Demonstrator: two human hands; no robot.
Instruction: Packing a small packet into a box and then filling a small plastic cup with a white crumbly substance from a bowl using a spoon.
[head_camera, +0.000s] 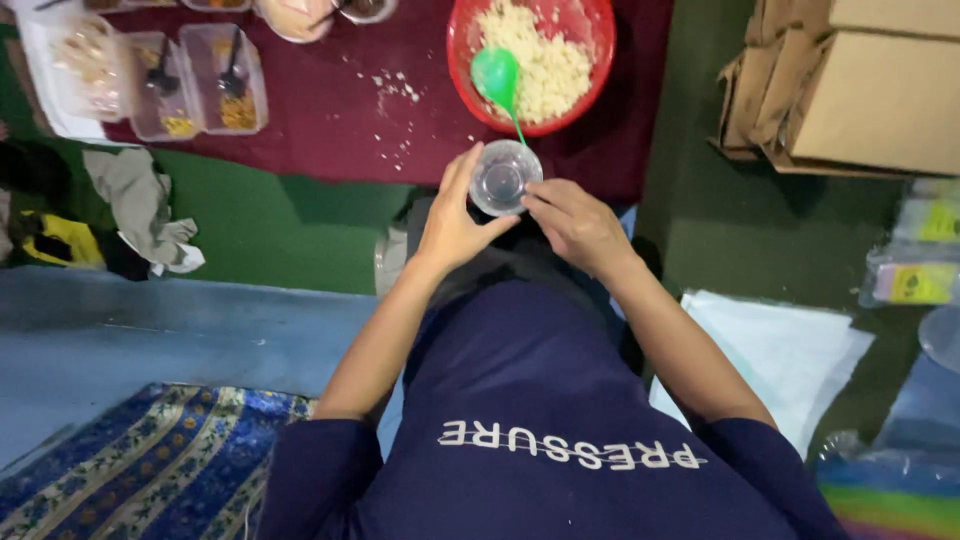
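Maroon cloth (330, 110) — both hands' fingers (455, 205) curled round clear cup (504, 176)

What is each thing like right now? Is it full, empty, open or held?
Small clear plastic cup: empty, upright, held by both hands.
Left hand: gripping the cup's side.
Right hand: fingertips on the cup's rim.
Round red plastic bowl: open, holding pale crumbly food.
Green plastic spoon: resting in the bowl, handle over its rim.
Clear rectangular plastic tubs: open, a little yellow food inside.
Brown cardboard boxes: closed.

Cardboard boxes (870, 85), patterned mat (150, 465)
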